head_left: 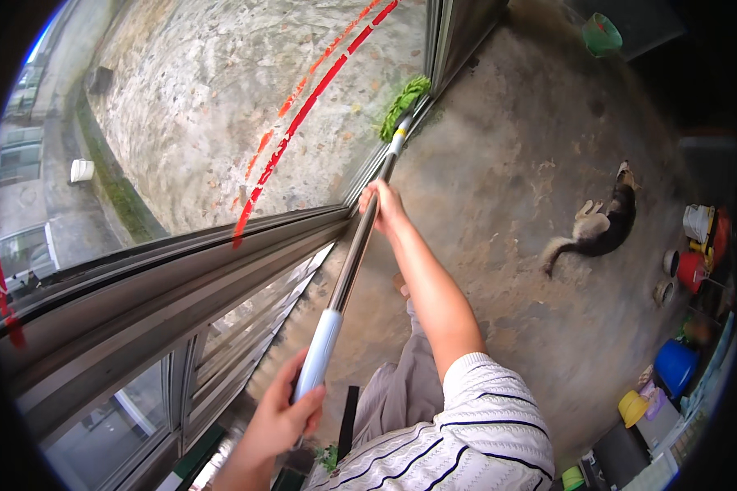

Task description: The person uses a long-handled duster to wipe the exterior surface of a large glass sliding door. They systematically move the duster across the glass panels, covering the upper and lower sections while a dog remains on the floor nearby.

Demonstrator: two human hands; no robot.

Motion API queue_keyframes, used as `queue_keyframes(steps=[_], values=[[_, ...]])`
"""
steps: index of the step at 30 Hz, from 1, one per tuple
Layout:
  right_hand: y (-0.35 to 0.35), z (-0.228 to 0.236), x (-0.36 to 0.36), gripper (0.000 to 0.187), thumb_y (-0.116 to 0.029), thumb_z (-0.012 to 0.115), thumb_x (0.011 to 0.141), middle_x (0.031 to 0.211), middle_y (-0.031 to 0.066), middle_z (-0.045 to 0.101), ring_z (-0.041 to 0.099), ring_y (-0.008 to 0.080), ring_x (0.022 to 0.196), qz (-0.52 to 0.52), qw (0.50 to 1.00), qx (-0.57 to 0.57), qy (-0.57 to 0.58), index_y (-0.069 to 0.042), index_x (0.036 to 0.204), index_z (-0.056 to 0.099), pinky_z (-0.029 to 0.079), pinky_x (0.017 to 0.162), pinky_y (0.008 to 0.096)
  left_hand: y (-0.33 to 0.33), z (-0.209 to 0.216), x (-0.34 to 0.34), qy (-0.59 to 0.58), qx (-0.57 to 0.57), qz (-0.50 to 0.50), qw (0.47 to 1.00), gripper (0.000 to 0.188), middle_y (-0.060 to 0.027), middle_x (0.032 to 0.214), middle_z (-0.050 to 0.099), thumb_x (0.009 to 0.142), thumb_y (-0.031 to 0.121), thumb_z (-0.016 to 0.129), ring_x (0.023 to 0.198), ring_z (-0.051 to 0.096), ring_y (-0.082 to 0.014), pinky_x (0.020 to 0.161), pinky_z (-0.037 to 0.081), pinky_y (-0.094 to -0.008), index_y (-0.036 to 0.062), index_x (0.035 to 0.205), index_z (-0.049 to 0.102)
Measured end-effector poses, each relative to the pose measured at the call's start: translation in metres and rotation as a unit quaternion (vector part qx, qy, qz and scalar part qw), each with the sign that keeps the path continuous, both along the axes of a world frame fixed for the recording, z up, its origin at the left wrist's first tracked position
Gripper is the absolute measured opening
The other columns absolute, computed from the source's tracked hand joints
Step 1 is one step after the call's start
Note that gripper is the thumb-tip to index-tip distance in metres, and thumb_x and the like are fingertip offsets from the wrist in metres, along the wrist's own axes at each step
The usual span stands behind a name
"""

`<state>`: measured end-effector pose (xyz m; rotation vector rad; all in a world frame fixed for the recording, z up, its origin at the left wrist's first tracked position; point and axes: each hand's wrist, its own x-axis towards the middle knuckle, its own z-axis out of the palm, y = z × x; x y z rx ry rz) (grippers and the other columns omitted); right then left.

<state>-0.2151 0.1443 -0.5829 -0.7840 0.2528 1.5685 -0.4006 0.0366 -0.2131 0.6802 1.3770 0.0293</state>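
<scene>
A long-handled mop slants up and away from me, with a metal pole and a light blue grip. My left hand is closed around the grip at the near end. Farther up, my right hand wraps around the metal pole. The fluffy green mop head is at the far end, against the lower glass and the metal frame of a large glass panel. I cannot tell how firmly it presses there.
A dark and tan dog lies on the worn concrete floor to the right. Red broken stripes mark the glass panel. Along the right edge stand a red bucket, a blue bucket and a yellow container. A green basket is far off.
</scene>
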Motion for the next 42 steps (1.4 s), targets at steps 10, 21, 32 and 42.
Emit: queue_keyframes(steps=[10,21,32,42], values=[[-0.027,-0.089,-0.043,0.024,-0.021,0.051,0.083,0.052,0.0029,0.045,0.049,0.0181,0.045,0.092,0.985,-0.138,0.04,-0.011,0.063,0.044,0.045,0.046,0.0316,-0.017,-0.065,-0.003,0.054,-0.031,-0.009,0.998,0.052,-0.004,0.073,0.047,0.092,0.004,0.053,0.048,0.045,-0.0092,0.041,0.036,-0.0251,0.0012,0.137,0.029],[-0.002,-0.021,0.006,0.02,-0.018,0.049,0.085,0.057,0.0065,0.051,0.052,0.018,0.049,0.048,0.997,-0.011,-0.065,-0.006,0.07,0.049,0.045,0.046,0.0312,-0.004,-0.028,-0.015,0.025,0.015,-0.014,0.999,0.059,-0.005,0.079,0.051,0.088,0.003,0.057,0.049,0.047,-0.0094,0.041,0.037,-0.0247,0.0024,0.141,0.03],[-0.037,-0.03,-0.033,0.024,-0.023,0.057,0.087,0.064,0.007,0.051,0.052,0.0162,0.051,0.017,0.975,-0.223,-0.009,-0.002,0.085,0.046,0.052,0.047,0.0301,-0.019,-0.114,-0.003,-0.024,0.021,0.038,0.999,0.055,-0.004,0.076,0.049,0.088,0.003,0.057,0.048,0.046,-0.0093,0.04,0.036,-0.0254,0.0006,0.138,0.034],[-0.086,0.159,-0.049,0.014,-0.01,0.055,0.09,0.063,0.0009,0.042,0.039,0.0106,0.049,-0.024,0.987,-0.136,0.078,-0.014,0.095,0.043,0.033,0.04,0.0232,-0.032,-0.033,-0.002,-0.072,0.051,0.033,0.996,0.053,-0.0039,0.078,0.05,0.09,0.002,0.054,0.048,0.047,-0.0086,0.04,0.037,-0.0239,0.0009,0.137,0.031]])
